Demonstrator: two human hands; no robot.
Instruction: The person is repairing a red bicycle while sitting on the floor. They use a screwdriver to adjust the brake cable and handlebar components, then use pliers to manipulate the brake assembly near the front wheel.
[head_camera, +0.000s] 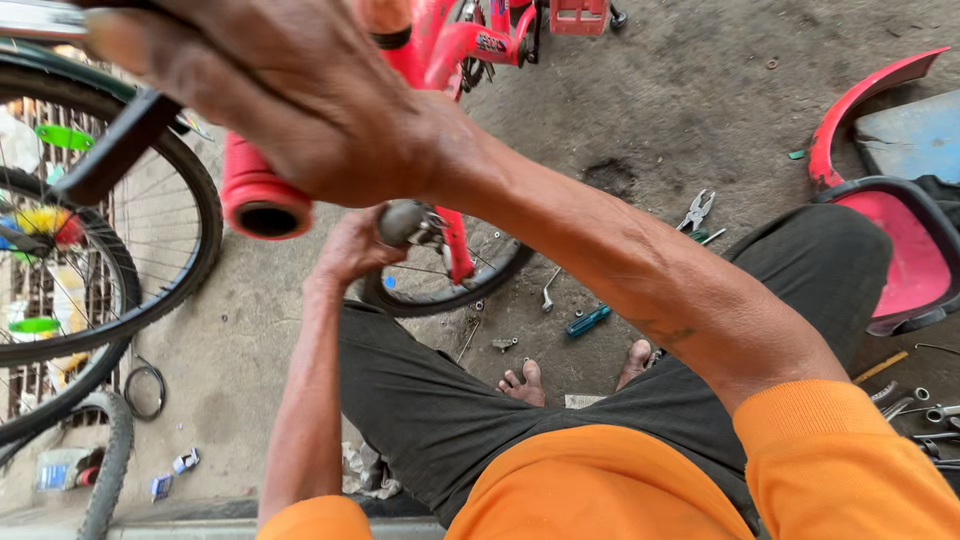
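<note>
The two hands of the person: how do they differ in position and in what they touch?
The right hand is raised close to the camera, over the red handlebar grip; the left hand is lower and farther away, beside a grey metal part near the small bicycle wheel. The right hand looks large and slightly blurred; the left hand looks smaller and sharper. Both are bare and work on the same red bicycle.

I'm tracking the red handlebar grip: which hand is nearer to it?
Right. The right hand lies on the red rubber handlebar grip; the left hand is lower, beside the small wheel.
</note>
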